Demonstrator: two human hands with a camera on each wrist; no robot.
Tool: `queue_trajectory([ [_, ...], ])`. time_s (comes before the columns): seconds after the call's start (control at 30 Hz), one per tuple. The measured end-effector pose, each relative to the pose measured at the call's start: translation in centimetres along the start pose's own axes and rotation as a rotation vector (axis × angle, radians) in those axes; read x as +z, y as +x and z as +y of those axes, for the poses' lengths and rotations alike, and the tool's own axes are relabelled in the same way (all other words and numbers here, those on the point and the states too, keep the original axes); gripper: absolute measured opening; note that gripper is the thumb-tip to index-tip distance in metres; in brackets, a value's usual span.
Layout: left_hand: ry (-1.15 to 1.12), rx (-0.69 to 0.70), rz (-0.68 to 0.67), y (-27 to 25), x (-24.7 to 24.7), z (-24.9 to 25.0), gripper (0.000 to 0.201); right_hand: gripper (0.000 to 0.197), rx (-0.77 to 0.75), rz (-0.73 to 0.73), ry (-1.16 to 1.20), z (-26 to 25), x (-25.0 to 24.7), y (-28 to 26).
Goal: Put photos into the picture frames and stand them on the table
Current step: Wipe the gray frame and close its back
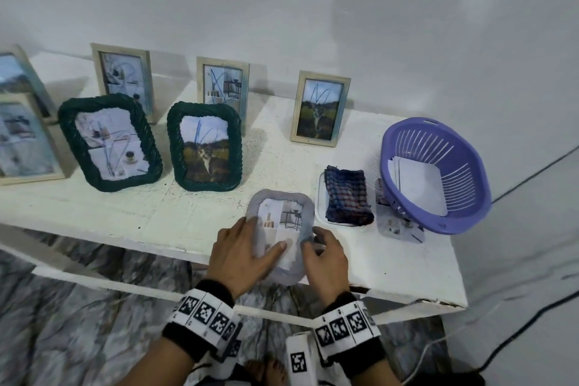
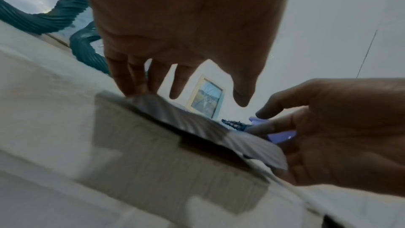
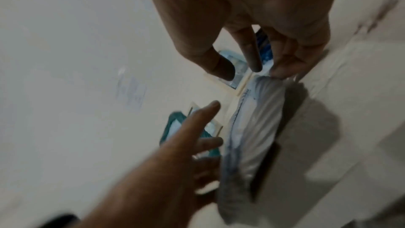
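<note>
A grey woven picture frame lies flat at the white table's front edge, with a photo of furniture in its opening. My left hand rests on the frame's left side with straight fingers, its thumb pressing the photo's lower part. My right hand grips the frame's right edge with curled fingers. The left wrist view shows the frame from its near end, my left hand touching its far rim and my right hand at its corner. In the blurred right wrist view, the fingertips of my right hand meet the frame.
Two green woven frames and several wooden frames stand with photos behind. A purple basket holding white sheets sits at the right, over loose photos. A checked cloth lies beside it.
</note>
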State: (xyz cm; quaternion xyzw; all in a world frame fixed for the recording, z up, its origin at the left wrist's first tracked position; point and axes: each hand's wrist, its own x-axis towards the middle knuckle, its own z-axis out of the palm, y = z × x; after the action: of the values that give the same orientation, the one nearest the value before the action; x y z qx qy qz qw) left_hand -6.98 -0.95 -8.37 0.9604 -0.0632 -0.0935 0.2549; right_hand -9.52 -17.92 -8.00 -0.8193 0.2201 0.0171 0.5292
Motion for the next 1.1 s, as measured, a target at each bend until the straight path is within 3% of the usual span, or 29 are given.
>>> queue_trajectory([
  [0.1, -0.052, -0.088, -0.066, 0.0, -0.6, 1.9, 0.115, 0.007, 0.178, -0.005, 0.437, 0.1, 0.0, 0.0],
  [0.17, -0.136, -0.128, -0.091, -0.1, -0.9, 2.6, 0.121, 0.024, 0.175, -0.075, 0.614, -0.4, 0.1, -0.5],
  [0.23, -0.263, -0.136, -0.084, -0.2, -1.2, 3.0, 0.12, 0.035, 0.1, -0.152, 0.624, -1.5, 0.0, -1.2],
  [0.33, -0.594, -0.16, -0.094, 0.0, -1.9, 3.3, 0.114, 0.035, -0.004, -0.237, 0.62, -3.1, -0.3, -2.2],
  [0.43, -0.958, -0.163, -0.131, 0.2, -2.7, 3.7, 0.091, 0.033, -0.066, -0.293, 0.652, -4.4, -0.4, -2.6],
  [0.57, -1.227, -0.164, -0.158, 0.5, -3.2, 4.2, 0.088, 0.022, -0.246, -0.218, 0.591, -5.0, 0.0, -2.4],
  [0.7, -1.347, -0.126, -0.166, 0.3, -3.2, 4.7, 0.088, 0.026, -0.351, -0.185, 0.434, -5.1, 0.1, -2.4],
  [0.87, -1.319, -0.106, -0.099, 0.3, -3.1, 4.5, 0.109, 0.027, -0.392, -0.18, 0.328, -5.5, -1.0, -2.0],
  [1.1, -1.236, -0.097, -0.067, 0.2, -3.3, 3.2, 0.1, 0.015, -0.507, -0.077, -0.002, -5.0, -3.7, -0.2],
])
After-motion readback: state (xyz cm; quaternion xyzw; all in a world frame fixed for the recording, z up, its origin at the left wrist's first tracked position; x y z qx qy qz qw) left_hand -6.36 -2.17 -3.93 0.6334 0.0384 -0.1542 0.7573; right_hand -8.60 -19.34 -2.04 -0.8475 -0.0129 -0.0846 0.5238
